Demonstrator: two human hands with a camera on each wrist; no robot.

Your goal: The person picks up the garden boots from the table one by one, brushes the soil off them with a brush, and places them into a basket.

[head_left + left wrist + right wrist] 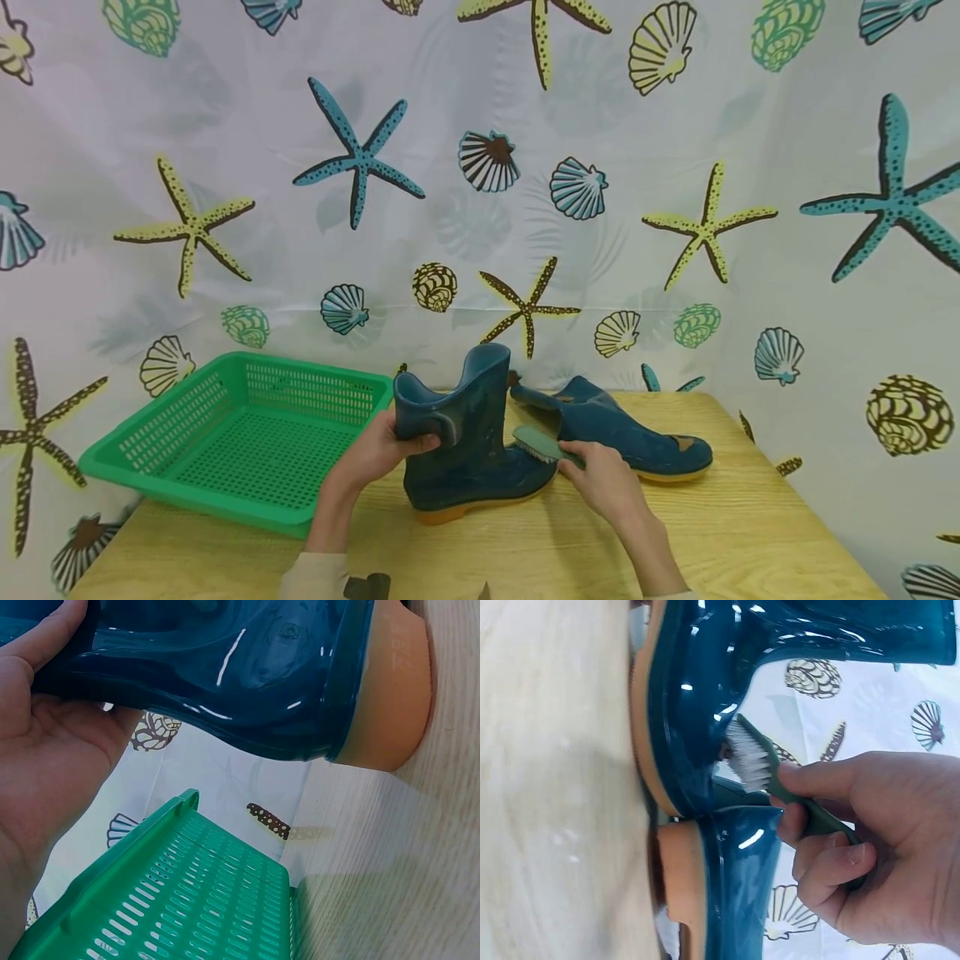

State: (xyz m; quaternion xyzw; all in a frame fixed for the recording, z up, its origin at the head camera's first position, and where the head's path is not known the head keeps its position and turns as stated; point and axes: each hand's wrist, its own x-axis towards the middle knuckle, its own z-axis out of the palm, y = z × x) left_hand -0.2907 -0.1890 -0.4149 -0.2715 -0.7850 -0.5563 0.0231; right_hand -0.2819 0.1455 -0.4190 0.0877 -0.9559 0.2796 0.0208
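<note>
A dark blue rain boot (457,450) with a tan sole stands upright on the wooden table, toe to the right. My left hand (382,450) grips its shaft near the top, thumb on the front side; the left wrist view shows the shaft and heel close up. In my right hand (603,479) is a green scrub brush (765,754) with white bristles, held by its handle. The bristles meet the boot's upper near the toe, where the right wrist view shows a small brown patch. Behind it the second blue boot (630,433) lies tipped, a brown patch (684,443) on its toe.
A green plastic basket (202,492) with slotted walls stands at the left of the table (480,558), close to my left forearm. A white curtain (450,242) printed with starfish and shells hangs behind and along both sides. Small dark objects show at the table's near edge.
</note>
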